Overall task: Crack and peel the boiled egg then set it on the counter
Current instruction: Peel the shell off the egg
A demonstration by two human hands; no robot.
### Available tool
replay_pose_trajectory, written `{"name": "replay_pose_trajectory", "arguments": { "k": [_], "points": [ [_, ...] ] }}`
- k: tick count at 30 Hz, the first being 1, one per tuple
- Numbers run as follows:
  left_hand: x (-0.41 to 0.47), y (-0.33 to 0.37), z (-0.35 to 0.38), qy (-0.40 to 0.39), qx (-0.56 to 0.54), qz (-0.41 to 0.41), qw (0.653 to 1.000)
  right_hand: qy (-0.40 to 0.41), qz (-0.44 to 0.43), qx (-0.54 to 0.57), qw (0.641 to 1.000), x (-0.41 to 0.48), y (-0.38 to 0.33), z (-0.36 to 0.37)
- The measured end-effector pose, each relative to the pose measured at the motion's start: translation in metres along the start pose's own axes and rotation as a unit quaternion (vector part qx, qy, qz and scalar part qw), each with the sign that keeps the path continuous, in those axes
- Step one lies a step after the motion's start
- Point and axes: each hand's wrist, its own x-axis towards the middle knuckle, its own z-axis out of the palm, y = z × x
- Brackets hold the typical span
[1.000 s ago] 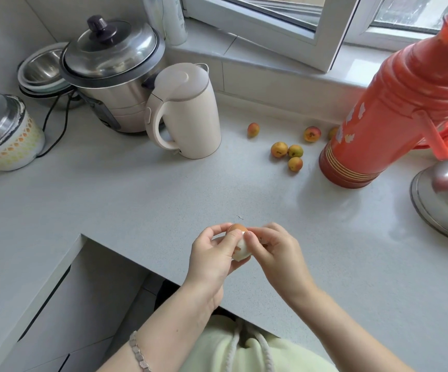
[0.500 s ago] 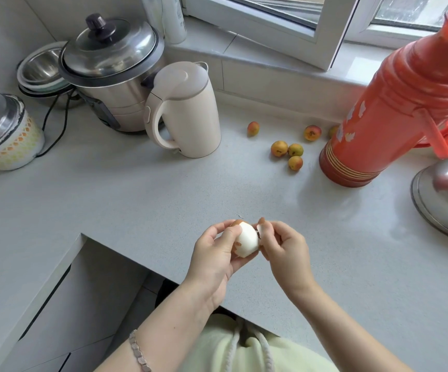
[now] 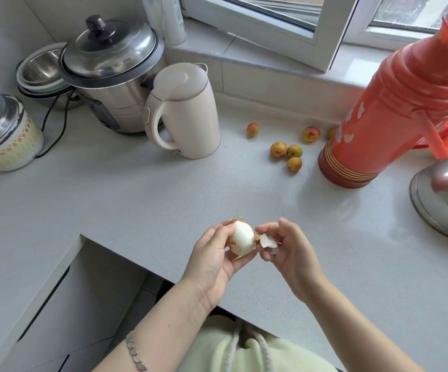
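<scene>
The right hand [image 3: 292,253] has drawn back from the egg [image 3: 241,241], pinching a torn-off shell piece [image 3: 267,241] whose edge still seems to touch the egg. Half a second ago its fingertips lay against the egg. The left hand [image 3: 214,260] grips the mostly white egg as before, above the counter [image 3: 163,200] near its front edge.
</scene>
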Motion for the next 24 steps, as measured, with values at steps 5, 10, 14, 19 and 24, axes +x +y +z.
{"name": "replay_pose_trajectory", "arguments": {
  "k": [5, 10, 14, 19, 24],
  "points": [
    [0.001, -0.007, 0.004, 0.029, 0.016, 0.028, 0.999, 0.052, -0.063, -0.188, 0.979, -0.007, 0.002, 0.015],
    [0.0, -0.008, 0.007, 0.033, -0.011, 0.046, 0.998, 0.105, -0.121, -0.228, 0.96, -0.006, 0.006, 0.02],
    [0.0, -0.008, 0.008, 0.034, -0.016, 0.053, 0.998, 0.135, -0.165, -0.3, 0.93, -0.004, 0.012, 0.021],
    [-0.002, -0.006, 0.007, 0.02, -0.012, 0.044, 0.999, 0.167, -0.226, -0.341, 0.897, -0.005, 0.015, 0.019],
    [0.0, -0.002, 0.002, 0.013, 0.032, 0.004, 0.999, 0.159, -0.198, -0.303, 0.918, -0.005, 0.011, 0.017]
  ]
}}
